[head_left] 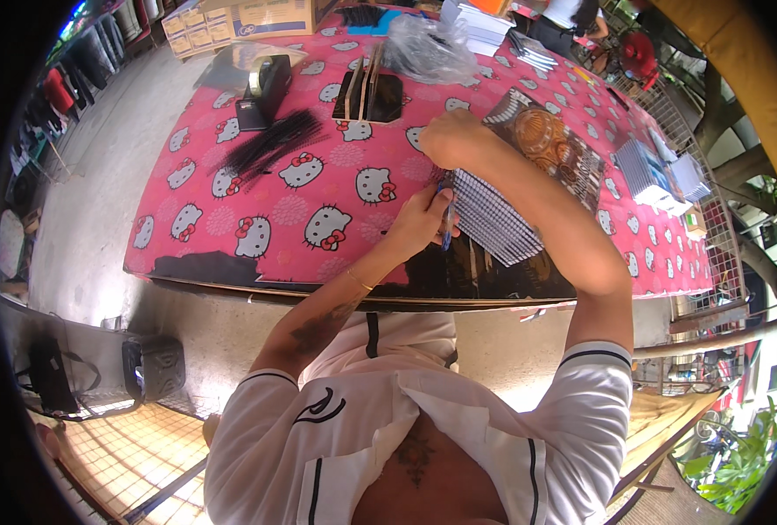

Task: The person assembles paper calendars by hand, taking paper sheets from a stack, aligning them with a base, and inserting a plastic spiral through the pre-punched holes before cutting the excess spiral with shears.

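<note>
My left hand (425, 219) is closed around a slim blue-handled tool (446, 234), whose exact kind I cannot make out. It is beside the left edge of a white-and-dark gridded piece (500, 220) lying near the table's front edge. Just beyond it, my right hand (452, 140) is curled shut at the far left corner of that piece. Whatever its fingers pinch is hidden. Under my right forearm lies a brown, picture-covered booklet (550, 140). To the left is a loose pile of thin black coils (275, 144).
A pink cartoon-cat cloth (305, 214) covers the table. On it are a black tape dispenser (264, 94), a black board with strips (367, 94), a clear plastic bag (432, 51), paper stacks (478, 28), booklets at right (649, 175) and boxes (270, 17). Another person (570, 19) is at the back.
</note>
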### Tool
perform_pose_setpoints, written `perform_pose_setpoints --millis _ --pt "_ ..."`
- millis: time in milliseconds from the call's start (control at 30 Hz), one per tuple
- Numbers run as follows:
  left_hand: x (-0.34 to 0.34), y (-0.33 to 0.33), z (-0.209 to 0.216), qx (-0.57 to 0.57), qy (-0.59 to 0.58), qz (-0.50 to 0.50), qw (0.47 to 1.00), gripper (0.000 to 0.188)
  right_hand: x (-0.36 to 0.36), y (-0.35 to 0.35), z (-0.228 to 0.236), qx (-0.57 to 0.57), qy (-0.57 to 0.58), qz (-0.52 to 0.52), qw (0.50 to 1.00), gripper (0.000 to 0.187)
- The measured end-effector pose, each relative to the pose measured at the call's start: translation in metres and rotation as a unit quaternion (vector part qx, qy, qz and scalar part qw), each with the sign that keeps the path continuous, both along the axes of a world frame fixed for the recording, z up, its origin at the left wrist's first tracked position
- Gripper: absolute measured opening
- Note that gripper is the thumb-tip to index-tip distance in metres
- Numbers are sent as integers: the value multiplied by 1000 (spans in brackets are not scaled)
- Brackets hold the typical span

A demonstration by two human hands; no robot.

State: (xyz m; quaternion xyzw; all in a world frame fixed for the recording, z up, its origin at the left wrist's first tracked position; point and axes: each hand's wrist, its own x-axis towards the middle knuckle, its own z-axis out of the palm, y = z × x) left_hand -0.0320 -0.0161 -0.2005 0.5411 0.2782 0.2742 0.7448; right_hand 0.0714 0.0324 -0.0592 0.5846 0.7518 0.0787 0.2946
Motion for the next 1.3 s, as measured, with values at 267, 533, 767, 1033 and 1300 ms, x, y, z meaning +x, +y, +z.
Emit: perform_pose_setpoints --millis 267,533,767,1033,1300 --pt "3 3 -6 1 22 18 1000 47 8 6 -5 51 142 23 988 15" --pt "2 10 -6 22 18 11 1000 47 -8 3 -1 -37 16 18 999 22" --pt "-7 -7 -10 2 17 -7 1000 40 -1 7 -12 -8 44 -11 999 25" --pt "3 4 -15 11 11 15 1000 45 -5 7 -15 -26 19 -12 999 28" --pt "-1 -12 -22 -10 11 26 1000 39 -15 8 -17 -35 23 -38 998 29"
